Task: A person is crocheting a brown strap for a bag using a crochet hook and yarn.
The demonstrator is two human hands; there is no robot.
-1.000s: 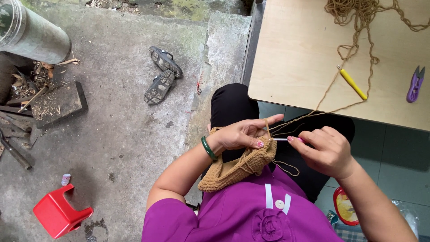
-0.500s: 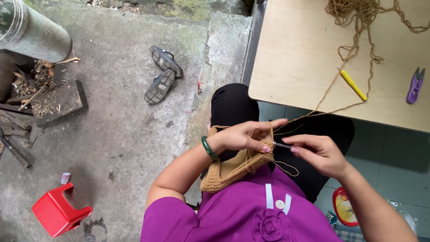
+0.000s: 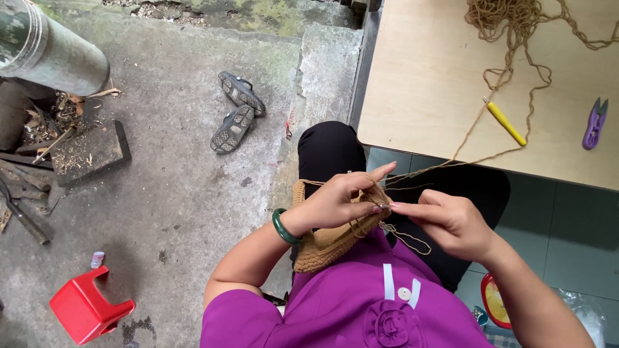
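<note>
My left hand (image 3: 338, 200) grips a tan crocheted piece (image 3: 322, 243) over my lap, a green bangle on its wrist. My right hand (image 3: 451, 219) pinches a thin hook or needle against the piece's upper edge, where the fingertips of both hands meet. A strand of tan yarn (image 3: 451, 161) runs from the piece up to a loose tangle of yarn (image 3: 509, 19) on the pale wooden table (image 3: 425, 84). Whether the tool is a hook or a needle is too small to tell.
A yellow-handled crochet hook (image 3: 505, 121) and purple thread snips (image 3: 594, 122) lie on the table. On the concrete at left are a pair of dark sandals (image 3: 235, 109), a red plastic stool (image 3: 87, 308), a metal cylinder (image 3: 48, 48) and wood scraps (image 3: 39, 154).
My hands have drawn closer together at the piece's edge. The crocheted piece has shifted a little lower on my lap.
</note>
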